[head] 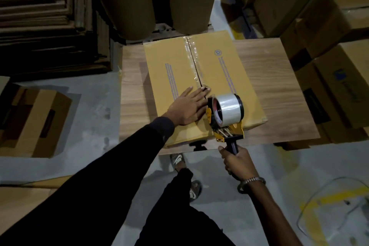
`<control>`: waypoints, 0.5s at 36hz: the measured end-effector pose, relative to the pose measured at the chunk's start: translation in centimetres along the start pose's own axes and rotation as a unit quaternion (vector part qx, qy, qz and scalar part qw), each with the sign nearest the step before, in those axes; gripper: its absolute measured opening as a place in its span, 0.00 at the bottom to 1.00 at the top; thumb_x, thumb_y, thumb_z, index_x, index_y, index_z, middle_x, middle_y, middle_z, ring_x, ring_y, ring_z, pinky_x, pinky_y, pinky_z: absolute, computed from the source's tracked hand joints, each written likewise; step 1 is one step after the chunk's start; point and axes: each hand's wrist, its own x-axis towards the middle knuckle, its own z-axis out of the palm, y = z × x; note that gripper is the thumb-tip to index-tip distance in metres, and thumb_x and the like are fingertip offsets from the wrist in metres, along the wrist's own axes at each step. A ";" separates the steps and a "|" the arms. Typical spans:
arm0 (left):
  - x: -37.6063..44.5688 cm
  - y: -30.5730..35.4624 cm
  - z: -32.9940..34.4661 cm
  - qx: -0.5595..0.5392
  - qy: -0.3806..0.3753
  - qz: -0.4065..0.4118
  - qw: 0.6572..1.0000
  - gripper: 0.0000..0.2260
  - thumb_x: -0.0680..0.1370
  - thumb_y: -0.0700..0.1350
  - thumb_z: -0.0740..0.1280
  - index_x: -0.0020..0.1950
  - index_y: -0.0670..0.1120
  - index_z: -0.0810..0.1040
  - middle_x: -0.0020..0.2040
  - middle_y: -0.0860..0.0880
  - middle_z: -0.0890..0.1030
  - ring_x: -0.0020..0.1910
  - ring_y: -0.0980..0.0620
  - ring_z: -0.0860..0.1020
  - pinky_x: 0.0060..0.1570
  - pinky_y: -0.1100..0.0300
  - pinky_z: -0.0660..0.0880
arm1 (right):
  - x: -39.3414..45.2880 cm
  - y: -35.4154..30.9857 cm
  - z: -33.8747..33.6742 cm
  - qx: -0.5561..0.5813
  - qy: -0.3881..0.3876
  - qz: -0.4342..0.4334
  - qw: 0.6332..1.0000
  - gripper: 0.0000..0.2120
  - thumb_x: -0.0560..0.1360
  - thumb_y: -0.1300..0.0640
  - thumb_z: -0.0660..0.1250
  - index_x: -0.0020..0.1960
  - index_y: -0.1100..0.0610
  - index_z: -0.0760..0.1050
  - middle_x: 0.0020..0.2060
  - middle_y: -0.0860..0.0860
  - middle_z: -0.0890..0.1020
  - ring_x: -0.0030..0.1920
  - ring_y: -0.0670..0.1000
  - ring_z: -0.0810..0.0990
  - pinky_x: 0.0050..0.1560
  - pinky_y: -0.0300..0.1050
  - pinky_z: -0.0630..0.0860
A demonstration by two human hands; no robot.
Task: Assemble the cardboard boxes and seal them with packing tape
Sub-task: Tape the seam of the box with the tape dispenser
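Cardboard box [173, 70], yellow-brown with blue printed lines, lay flat on the wood-grain tabletop [275, 90], its two top flaps meeting along a centre seam [196, 66]. Clear tape [192, 50] covered the far stretch of that seam and ended near the fingertips of the left hand; the near stretch of the seam, by the dispenser, lay partly hidden. The left hand [188, 107] was released and flat, fingers straight and spread, pressing down on the left flap with its fingertips touching the seam. The right hand [237, 163] was clenched around the black handle of a tape dispenser [226, 118], a yellow-framed gun carrying a roll of clear tape [229, 109]. The dispenser's head sat on the box top just beside the left hand, near the box's front edge, with the handle reaching past that edge toward the person. A metal bracelet [252, 180] circled the right wrist, and a dark sleeve [119, 166] covered the left arm.

Behind the box stood two tall brown paper rolls [129, 2]. Flattened cartons were stacked at the far left [40, 26], an open box [34, 122] sat on the floor at left, and more cartons were piled at the right [335, 90]. A sandalled foot [177, 161] showed under the tabletop edge.
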 end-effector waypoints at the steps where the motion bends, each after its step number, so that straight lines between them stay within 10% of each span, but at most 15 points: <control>1: 0.1 0.0 0.1 -0.002 0.001 -0.005 1.000 0.27 0.87 0.61 0.38 0.86 0.56 0.51 0.86 0.50 0.50 0.85 0.49 0.49 0.82 0.42 0.46 | -0.4 0.5 -0.2 -0.003 0.000 0.001 1.000 0.14 0.80 0.53 0.72 0.41 0.56 0.71 0.26 0.51 0.71 0.23 0.51 0.68 0.27 0.42 0.65; 18: -1.2 3.6 1.7 -0.023 0.004 -0.022 0.999 0.30 0.85 0.61 0.46 0.86 0.53 0.52 0.87 0.48 0.49 0.85 0.45 0.48 0.80 0.32 0.44 | -2.4 2.2 -0.9 -0.013 0.008 0.008 1.000 0.14 0.80 0.53 0.72 0.40 0.57 0.72 0.25 0.52 0.70 0.23 0.51 0.69 0.28 0.43 0.66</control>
